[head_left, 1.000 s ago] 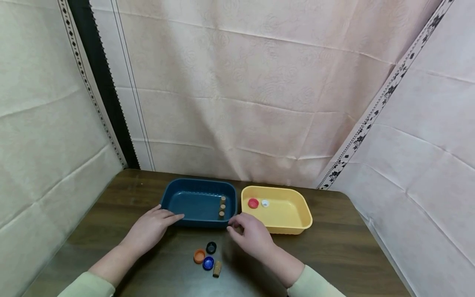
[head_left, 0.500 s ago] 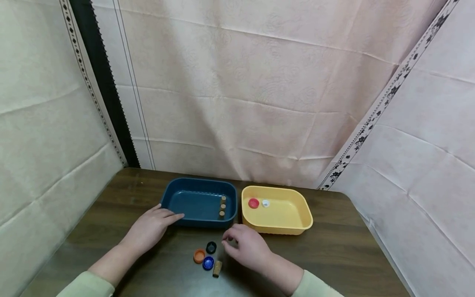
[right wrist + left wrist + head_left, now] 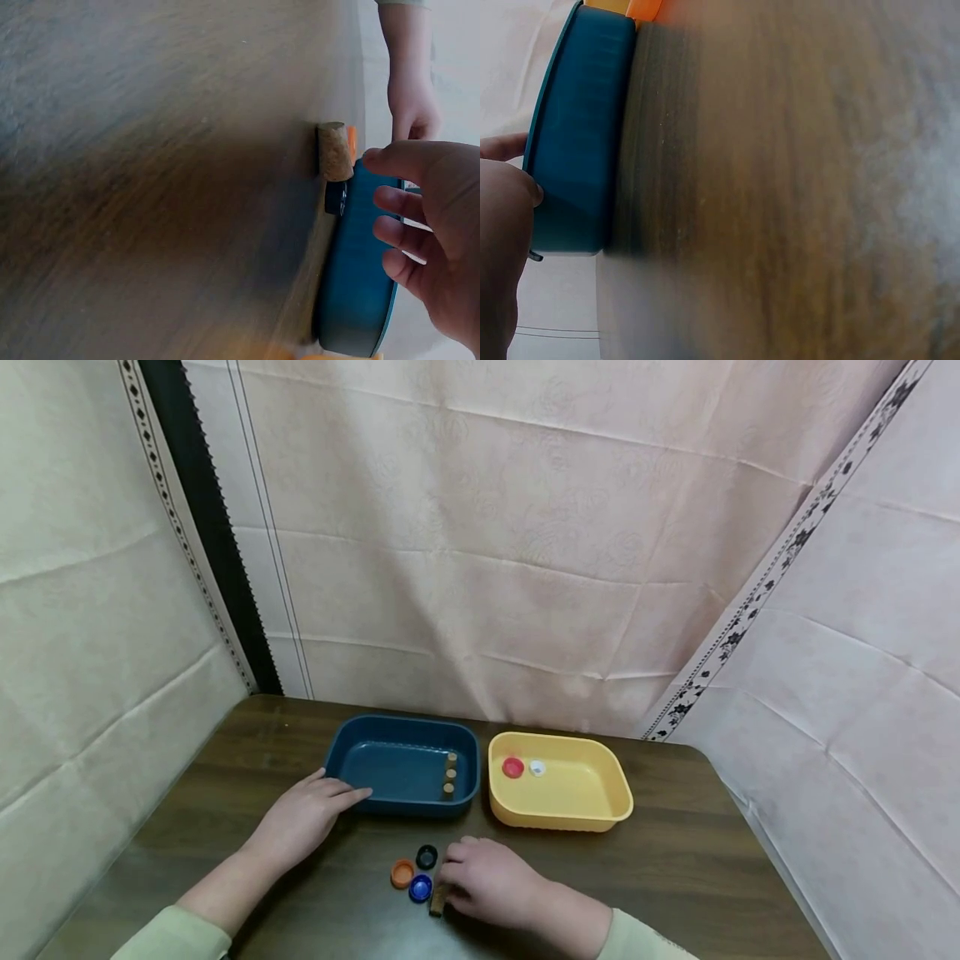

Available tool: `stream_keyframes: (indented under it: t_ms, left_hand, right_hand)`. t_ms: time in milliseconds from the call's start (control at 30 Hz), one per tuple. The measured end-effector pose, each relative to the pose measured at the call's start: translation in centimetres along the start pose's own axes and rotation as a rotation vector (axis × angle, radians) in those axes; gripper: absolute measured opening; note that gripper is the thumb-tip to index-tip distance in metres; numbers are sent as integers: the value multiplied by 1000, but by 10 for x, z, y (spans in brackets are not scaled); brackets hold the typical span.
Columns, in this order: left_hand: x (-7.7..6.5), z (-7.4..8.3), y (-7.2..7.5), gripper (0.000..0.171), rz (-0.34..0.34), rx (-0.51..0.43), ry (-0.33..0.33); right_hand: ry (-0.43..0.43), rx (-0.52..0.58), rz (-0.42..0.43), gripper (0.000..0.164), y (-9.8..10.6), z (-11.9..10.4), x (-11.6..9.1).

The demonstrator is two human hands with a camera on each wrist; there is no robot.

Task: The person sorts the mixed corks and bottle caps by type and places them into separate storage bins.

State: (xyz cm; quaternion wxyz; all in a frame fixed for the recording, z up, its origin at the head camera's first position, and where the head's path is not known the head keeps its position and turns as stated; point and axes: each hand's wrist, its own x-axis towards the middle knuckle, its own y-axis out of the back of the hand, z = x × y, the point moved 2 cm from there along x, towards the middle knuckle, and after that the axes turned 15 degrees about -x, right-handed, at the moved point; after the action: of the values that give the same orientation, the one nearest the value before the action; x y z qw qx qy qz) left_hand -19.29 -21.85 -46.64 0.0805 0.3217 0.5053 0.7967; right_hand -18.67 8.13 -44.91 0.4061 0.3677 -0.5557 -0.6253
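On the wood table (image 3: pixel 352 918): mottled tan cork (image 3: pixel 437 907), lying beside a blue cap (image 3: pixel 421 888).
Right hand (image 3: pixel 495 881): at the cork, fingers loosely parted, gripping nothing.
Left hand (image 3: pixel 303 814): pinches the teal tray (image 3: pixel 420 807).

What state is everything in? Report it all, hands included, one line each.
Blue tray: upright
Three corks: in a row inside it
Yellow tray: upright
Red cap: in yellow tray
White cap: in yellow tray
Orange cap: flat on table
Black cap: flat on table
Blue cap: flat on table
Loose cork: lying on its side
Left hand: holding blue tray's near-left corner
Right hand: beside loose cork, not gripping it
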Motion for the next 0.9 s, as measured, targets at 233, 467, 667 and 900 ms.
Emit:
stream_keyframes:
  t_ms: [233, 467, 667, 900]
  left_hand:
    - [0, -2, -2, 46, -7, 15, -3]
    - [-1, -2, -1, 47, 23, 17, -15]
    - [-1, -2, -1, 47, 9, 14, -7]
    - [0, -1, 0, 46, -5, 21, -2]
  right_hand:
    - [150, -173, 6, 17, -2, -10, 2]
    - [195, -215, 13, 20, -5, -14, 3]
    - [202, -226, 16, 20, -8, -15, 4]
    - [199, -235, -8, 20, -10, -15, 5]
